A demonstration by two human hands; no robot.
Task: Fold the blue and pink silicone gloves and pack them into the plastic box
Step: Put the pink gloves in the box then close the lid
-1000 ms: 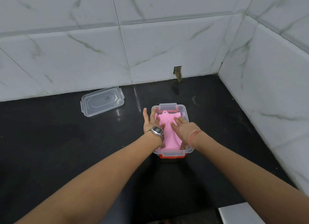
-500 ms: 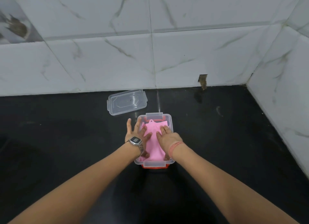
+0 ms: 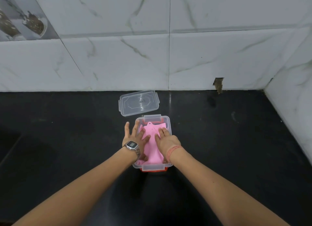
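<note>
- The left hand [image 3: 135,138], a metal watch [image 3: 132,145] on its wrist, lies flat with straight, spread fingers: the outer ones overhang the left wall of the plastic box [image 3: 169,124], the inner ones press the pink glove [image 3: 152,146]. Its grip is slack and holds nothing.
- The pink glove lies inside the box, on the black bench [image 3: 67,141]; no blue glove shows.
- The right hand [image 3: 166,139], a red thread round its wrist, presses the glove with straight fingers, its grip holding nothing.
- The clear lid [image 3: 139,102] lies just behind the box.
</note>
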